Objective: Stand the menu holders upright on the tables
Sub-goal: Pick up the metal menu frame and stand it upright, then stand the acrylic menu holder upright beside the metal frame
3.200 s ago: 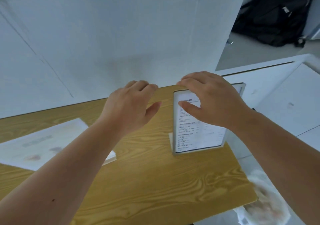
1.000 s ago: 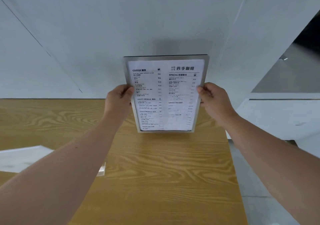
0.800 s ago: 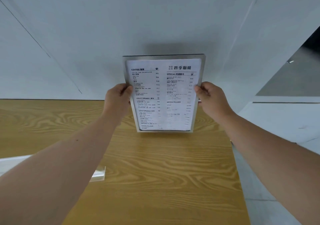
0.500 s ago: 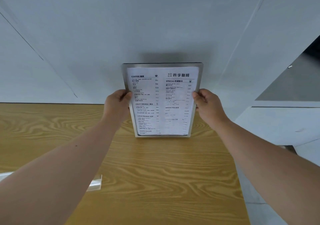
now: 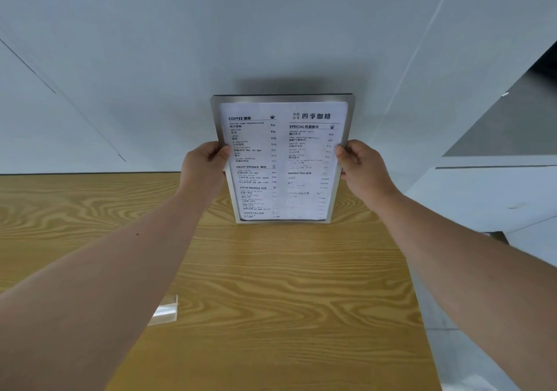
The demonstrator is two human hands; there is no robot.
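Note:
A clear acrylic menu holder (image 5: 281,161) with a printed drinks menu stands upright near the far edge of the wooden table (image 5: 286,300), facing me, close to the white wall. My left hand (image 5: 205,164) pinches its left edge and my right hand (image 5: 361,170) pinches its right edge at mid height. Its bottom edge sits at or just above the tabletop; I cannot tell if it touches. A second clear holder (image 5: 164,310) lies flat at the lower left, mostly hidden by my left forearm.
A white wall (image 5: 271,44) rises directly behind the table. The table's right edge (image 5: 419,300) drops to a grey floor. A white counter (image 5: 488,191) stands to the right, with a dark opening above it.
Both hands have lifted the menu holder from the table's right corner, turned it upright facing me, and lowered it slightly toward the tabletop near the wall.

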